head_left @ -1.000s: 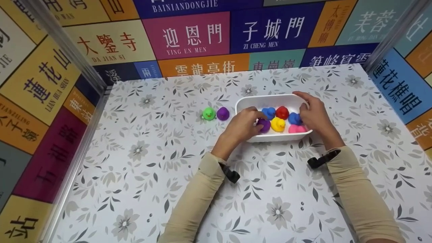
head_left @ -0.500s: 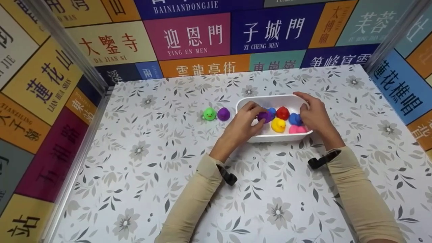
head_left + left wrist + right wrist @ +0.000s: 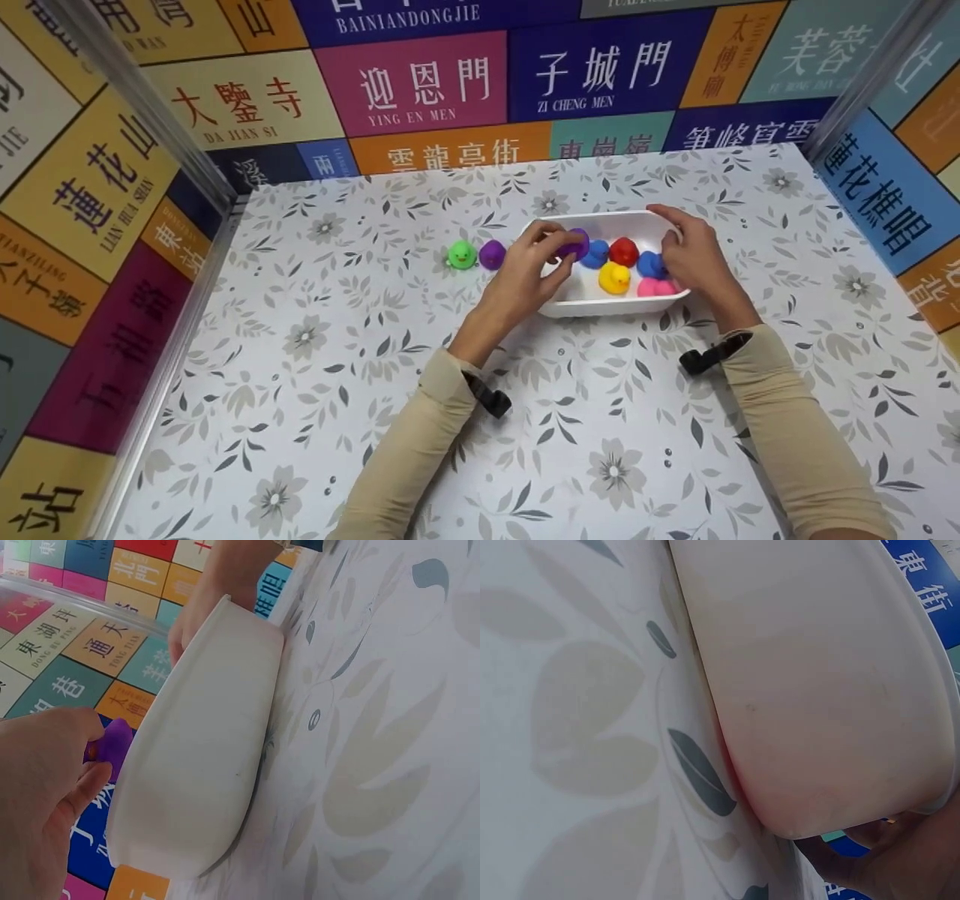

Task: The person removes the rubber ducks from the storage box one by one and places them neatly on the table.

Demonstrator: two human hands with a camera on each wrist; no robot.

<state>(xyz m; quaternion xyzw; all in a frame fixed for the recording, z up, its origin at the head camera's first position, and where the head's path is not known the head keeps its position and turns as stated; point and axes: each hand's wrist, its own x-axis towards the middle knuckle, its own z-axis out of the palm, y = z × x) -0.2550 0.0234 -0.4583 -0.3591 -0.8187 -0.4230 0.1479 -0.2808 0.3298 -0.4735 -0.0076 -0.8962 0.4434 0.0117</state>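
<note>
The work looked like taking toy ducks out of the white tray (image 3: 607,306), and it was perhaps in its earlier part. On the worktop (image 3: 570,420), to the left of the tray, stood a green duck (image 3: 461,256) with a purple duck (image 3: 491,256) just beside it, so two seemed to be done. A third, the second purple duck (image 3: 576,244), was in the left hand (image 3: 525,270): that grip was pinching it between thumb and fingers over the tray's left part, and the left wrist view showed it above the rim, not yet set down. Left inside were a blue duck (image 3: 595,254), a red duck (image 3: 623,252), a yellow duck (image 3: 614,277), another blue duck (image 3: 649,264) and a pink duck (image 3: 655,287), the last partly hidden by the front rim. The right hand (image 3: 694,251) gripped the tray's right end, thumb inside near the other blue duck, probably to steady it. If all had to come out, most of the work remained.
</note>
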